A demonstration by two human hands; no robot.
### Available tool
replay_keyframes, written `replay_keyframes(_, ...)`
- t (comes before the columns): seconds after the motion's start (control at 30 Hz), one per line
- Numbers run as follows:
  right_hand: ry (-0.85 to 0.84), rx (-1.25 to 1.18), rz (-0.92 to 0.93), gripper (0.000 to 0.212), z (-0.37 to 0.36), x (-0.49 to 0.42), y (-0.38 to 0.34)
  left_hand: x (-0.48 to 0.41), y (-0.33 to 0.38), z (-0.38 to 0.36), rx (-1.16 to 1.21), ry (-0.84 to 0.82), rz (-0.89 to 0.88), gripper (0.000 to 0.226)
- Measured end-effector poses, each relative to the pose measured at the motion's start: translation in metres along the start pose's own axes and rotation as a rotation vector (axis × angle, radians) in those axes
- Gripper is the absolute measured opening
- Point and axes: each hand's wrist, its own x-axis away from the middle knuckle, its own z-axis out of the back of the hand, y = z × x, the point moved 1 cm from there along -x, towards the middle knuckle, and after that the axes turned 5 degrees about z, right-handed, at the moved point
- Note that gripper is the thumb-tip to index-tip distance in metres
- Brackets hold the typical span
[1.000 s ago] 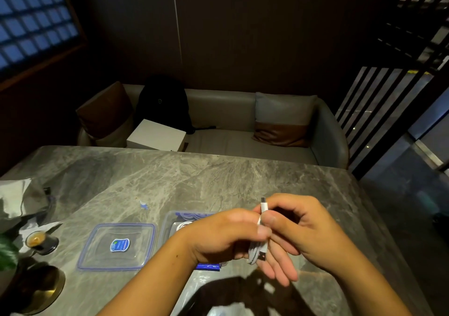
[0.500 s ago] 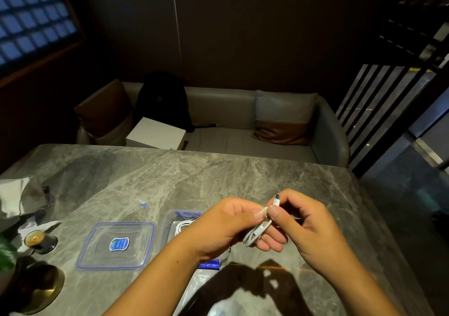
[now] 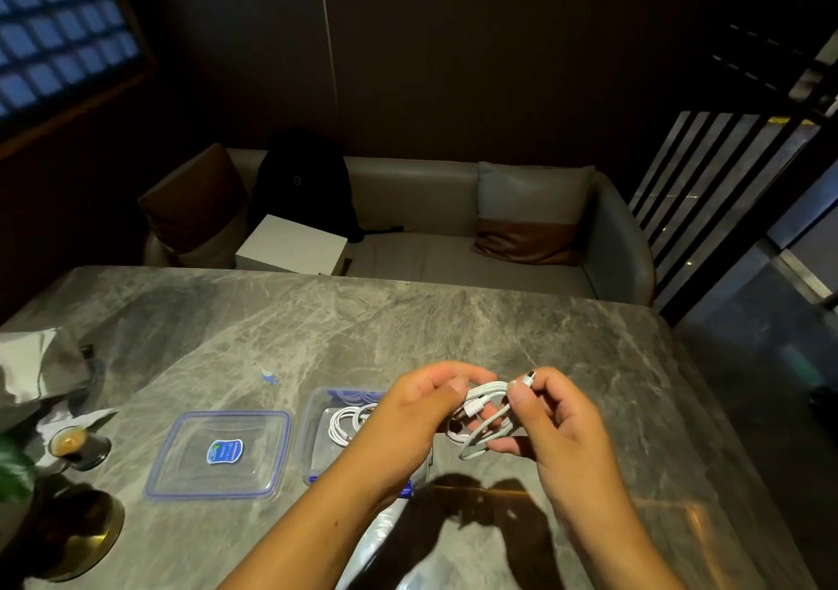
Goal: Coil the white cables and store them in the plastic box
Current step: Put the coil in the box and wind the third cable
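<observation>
A black backpack (image 3: pixel 303 181) and a white box (image 3: pixel 290 247) sit on the grey sofa (image 3: pixel 421 256).

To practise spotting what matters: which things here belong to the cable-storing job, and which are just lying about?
Belongs to the job: white cable, held in left hand and right hand; plastic box with coiled cables inside; lid beside it.

Lying about: coffee glass; backpack; white carton; cushion.

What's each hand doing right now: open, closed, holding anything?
Left hand: grips the coiled white cable.
Right hand: pinches the same white cable near its plug end.
</observation>
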Motion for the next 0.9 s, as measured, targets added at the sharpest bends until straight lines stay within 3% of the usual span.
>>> replay_keyframes(0.1, 0.046, -0.044, -0.056, 0.02, -0.002, 0.003, 0.004, 0.004, -0.006, -0.001, -0.022, -0.037, -0.008, 0.026)
replay_keyframes(0.2, 0.068, -0.113, -0.114, 0.024, -0.004, 0.006, 0.008, 0.007, -0.013, -0.005, -0.149, -0.05, -0.057, 0.039)
replay_keyframes(0.5, 0.046, -0.129, -0.16, 0.022, -0.004, 0.003, 0.017, 0.004, -0.019, -0.005, -0.281, 0.068, -0.147, 0.02)
replay_keyframes(0.7, 0.025, -0.134, -0.136, 0.028, -0.003, 0.005, 0.02, 0.006, -0.026, -0.002, -0.358, 0.017, -0.119, 0.031)
replay_keyframes(0.9, 0.025, -0.024, -0.077, 0.031, -0.003, 0.006, 0.03, 0.008, -0.03, 0.001, -0.28, 0.06, -0.111, 0.011)
